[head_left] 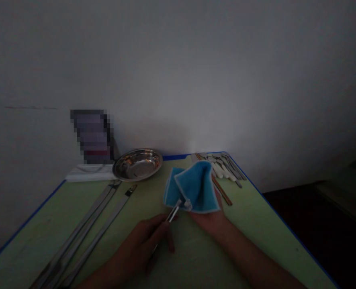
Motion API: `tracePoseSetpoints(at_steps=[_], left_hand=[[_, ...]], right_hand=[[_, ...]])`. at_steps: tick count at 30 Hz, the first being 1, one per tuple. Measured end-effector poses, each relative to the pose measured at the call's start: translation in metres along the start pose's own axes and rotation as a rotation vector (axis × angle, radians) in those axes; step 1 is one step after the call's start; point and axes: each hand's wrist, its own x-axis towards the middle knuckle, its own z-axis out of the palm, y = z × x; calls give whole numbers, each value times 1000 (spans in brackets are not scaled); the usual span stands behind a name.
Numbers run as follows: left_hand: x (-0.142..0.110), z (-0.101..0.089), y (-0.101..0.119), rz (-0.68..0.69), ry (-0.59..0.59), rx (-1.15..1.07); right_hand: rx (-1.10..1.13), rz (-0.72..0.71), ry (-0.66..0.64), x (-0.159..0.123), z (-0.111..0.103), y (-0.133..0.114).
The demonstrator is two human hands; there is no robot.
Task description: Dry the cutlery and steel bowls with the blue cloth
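Note:
My left hand (144, 241) is closed around a slim, shiny metal utensil (173, 214). The utensil points up and away toward a blue cloth (197, 188) with a pale edge. Its far end meets the cloth's lower fold, so I cannot make out what kind of utensil it is. My right hand (211, 220) holds the cloth from below and behind; most of its fingers are hidden under the fabric. Both hands are above the green tabletop (250, 228).
A round metal bowl (138, 164) sits at the back. Long metal utensils (96, 220) lie along the left. Behind the cloth on the right are wooden chopsticks (223, 192) and several pieces of cutlery (226, 166). A blurred upright object (93, 136) leans near the wall (178, 80).

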Motion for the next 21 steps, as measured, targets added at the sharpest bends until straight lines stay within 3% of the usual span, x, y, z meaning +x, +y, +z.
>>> tracePoseSetpoints(at_steps=[3,6,12,17,21], left_hand=[[-1,2,3,61,-42,161],[-2,1,7,118,-58,221],[-6,-2,13,-3,-91,165],[-8,-3,12,79,-158,325],[-7,-3,5,117,-170,304]], right_hand=[[-70,98,64,1,1,7],[-106,-2,166,4,-1,13],[-18,-109,366,14,-6,1],[-33,-189,441,15,-6,-12],[-131,-177,356,4,-2,7]])
